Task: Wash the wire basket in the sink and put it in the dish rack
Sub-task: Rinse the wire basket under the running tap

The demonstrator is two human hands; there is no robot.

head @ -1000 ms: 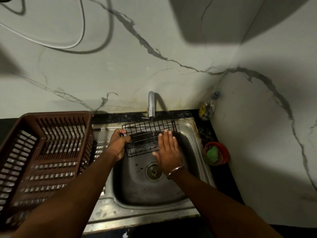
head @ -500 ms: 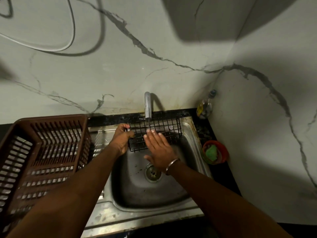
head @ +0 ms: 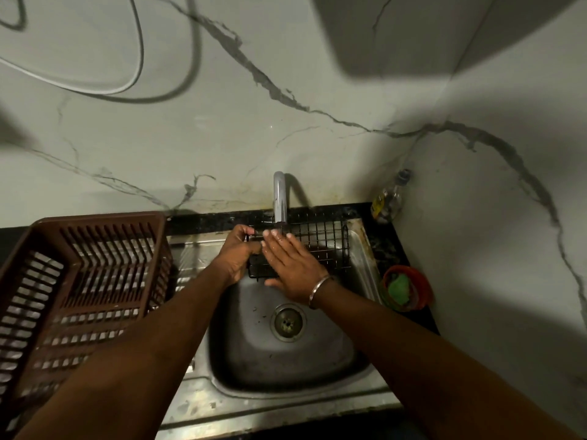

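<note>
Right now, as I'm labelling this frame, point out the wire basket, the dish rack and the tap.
wire basket [head: 320,246], head view, bare mesh of its right half.
dish rack [head: 104,218], head view, far rim.
tap [head: 279,198], head view, spout.

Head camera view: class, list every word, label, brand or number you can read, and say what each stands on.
No text can be read here.
The yellow label on the clear bottle in the corner: too small and blurred to read.
The brown dish rack, wire basket and tap: no writing shows.
</note>
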